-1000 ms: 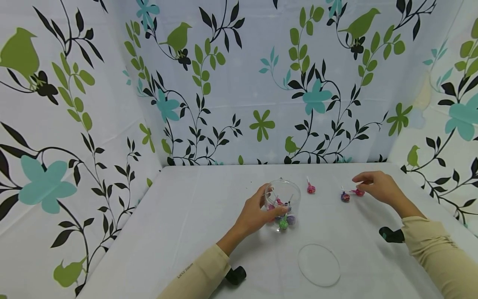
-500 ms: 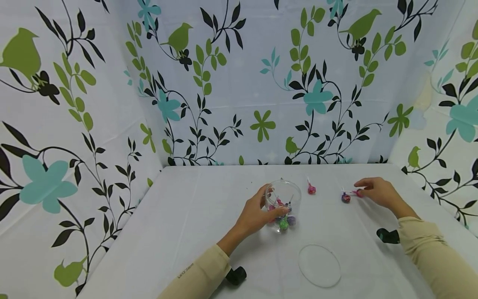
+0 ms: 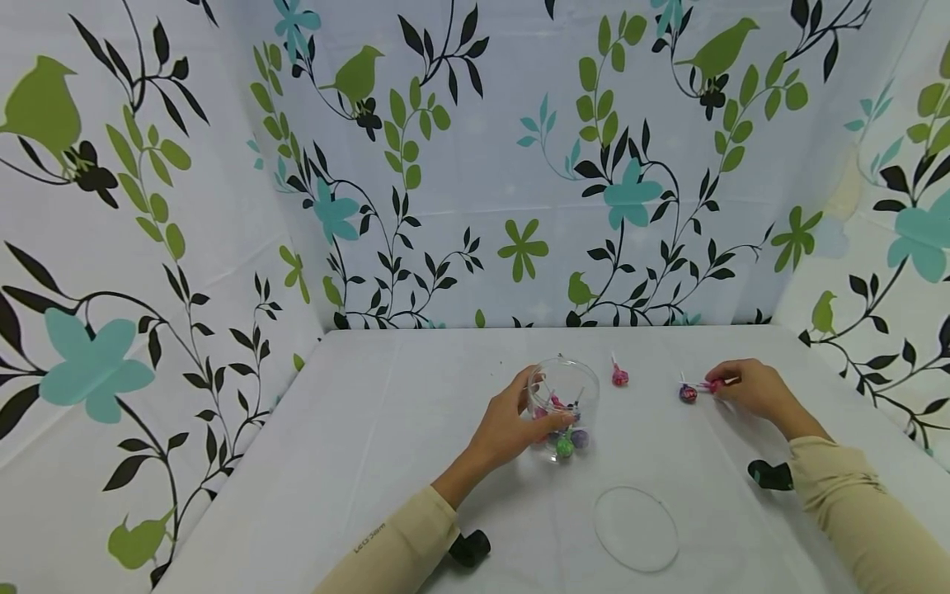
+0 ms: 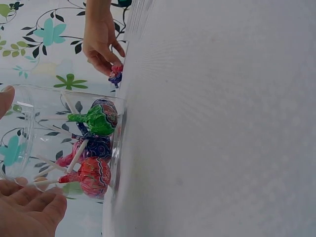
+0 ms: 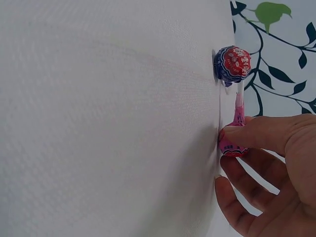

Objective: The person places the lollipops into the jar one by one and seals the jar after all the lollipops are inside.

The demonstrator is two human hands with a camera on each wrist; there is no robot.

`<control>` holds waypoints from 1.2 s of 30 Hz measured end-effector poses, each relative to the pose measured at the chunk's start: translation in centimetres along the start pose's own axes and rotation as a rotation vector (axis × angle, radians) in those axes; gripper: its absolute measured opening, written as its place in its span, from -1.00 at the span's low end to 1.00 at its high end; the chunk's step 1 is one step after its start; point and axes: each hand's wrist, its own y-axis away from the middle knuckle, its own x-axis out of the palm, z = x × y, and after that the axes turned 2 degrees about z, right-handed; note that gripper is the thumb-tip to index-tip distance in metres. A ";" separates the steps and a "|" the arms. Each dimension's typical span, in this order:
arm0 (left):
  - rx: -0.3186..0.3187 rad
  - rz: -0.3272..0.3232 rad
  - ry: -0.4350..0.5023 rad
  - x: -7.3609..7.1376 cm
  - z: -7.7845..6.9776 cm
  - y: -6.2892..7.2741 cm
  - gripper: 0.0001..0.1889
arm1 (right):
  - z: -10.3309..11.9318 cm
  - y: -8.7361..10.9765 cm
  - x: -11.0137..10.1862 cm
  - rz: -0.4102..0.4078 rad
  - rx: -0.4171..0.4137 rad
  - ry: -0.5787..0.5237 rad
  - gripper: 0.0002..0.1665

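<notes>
My left hand (image 3: 512, 421) grips a clear jar (image 4: 54, 106) standing on the white table, thumb on the near side and fingers round the far side. Inside lie several wrapped lollipops, among them a green lollipop (image 4: 101, 119) and a red lollipop (image 4: 94, 177), their sticks leaning toward the mouth. To the right, my right hand (image 3: 753, 392) pinches a pink lollipop (image 5: 231, 143) by its round head between thumb and fingers, low at the tabletop. Right beside it lies a blue-and-red lollipop (image 5: 233, 64). Another pink lollipop (image 3: 619, 376) lies between the jar and the right hand.
A thin clear ring (image 3: 636, 529), perhaps a lid, lies flat on the table (image 3: 386, 462) in front of the jar. Black wrist devices (image 3: 469, 548) sit under both sleeves. Behind and at the sides hangs a patterned curtain (image 3: 460, 165) with leaves and birds.
My right hand has come down and slightly nearer, and its thumb and fingers have closed on the pink lollipop's head. The left hand and the jar have stayed in place.
</notes>
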 end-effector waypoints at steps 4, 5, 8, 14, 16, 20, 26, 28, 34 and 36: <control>0.000 0.002 0.010 0.0 -0.1 0.0 -0.03 | 0.0 0.0 0.1 -0.002 -0.007 0.002 -0.76; 0.001 0.003 0.011 0.0 -0.1 0.0 -0.03 | 0.0 0.1 0.1 -0.001 -0.007 0.003 -0.76; 0.005 0.005 0.011 0.0 0.0 0.0 -0.03 | 0.1 0.2 0.0 -0.002 -0.008 0.006 -0.75; 0.013 0.004 0.008 0.0 0.0 0.0 -0.04 | 1.1 0.3 -0.7 -0.032 -0.044 0.017 -0.74; 0.018 0.002 0.007 0.0 0.0 0.0 -0.04 | 1.7 0.3 -1.0 -0.040 -0.055 0.011 -0.74; 0.024 0.005 0.008 -0.1 0.1 0.0 -0.04 | 2.8 0.5 -1.4 -0.047 -0.070 -0.011 -0.73; 0.017 0.008 0.007 -0.1 0.1 0.0 -0.03 | 4.8 0.7 -2.0 -0.073 -0.106 -0.002 -0.72; 0.016 0.009 0.009 -0.1 0.2 0.0 -0.03 | 5.5 0.8 -2.3 -0.082 -0.121 0.001 -0.72; 0.017 0.008 0.014 -0.1 0.2 -0.1 -0.05 | 7.5 0.9 -2.6 -0.102 -0.137 0.001 -0.74; 0.015 0.010 0.014 -0.1 0.2 -0.1 -0.05 | 8.0 0.9 -2.6 -0.104 -0.146 0.003 -0.73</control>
